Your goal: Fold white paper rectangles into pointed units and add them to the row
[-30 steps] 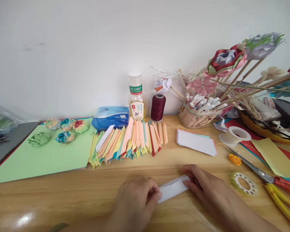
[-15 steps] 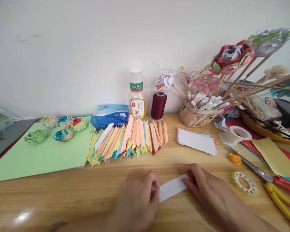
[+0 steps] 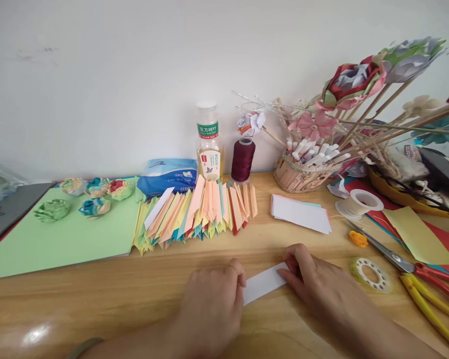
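A narrow white paper strip (image 3: pixel 265 284) lies slanted low over the wooden table, its right end higher in view than its left. My left hand (image 3: pixel 214 299) is closed on the left end, with a ring on one finger. The right end is pinched between thumb and fingers of my right hand (image 3: pixel 310 279). Both ends of the strip are partly hidden by my fingers. Beyond my hands is a heap of folded paper pieces (image 3: pixel 198 212) in orange, yellow, teal and red. A stack of white paper slips (image 3: pixel 301 214) lies past my right hand.
Green paper sheets (image 3: pixel 97 239) bearing several paper flowers lie left. A tissue pack (image 3: pixel 168 175), bottle (image 3: pixel 208 144), maroon thread spool (image 3: pixel 243 160) and basket of markers (image 3: pixel 305 174) line the wall. Tape roll (image 3: pixel 371 275), white spool (image 3: pixel 359 204), scissors (image 3: pixel 396 260) and yellow-handled tool (image 3: pixel 426 304) sit right.
The camera view has shifted slightly, so the scene sits a little further left and up. Both hands keep hold of the white strip in nearly the same pose.
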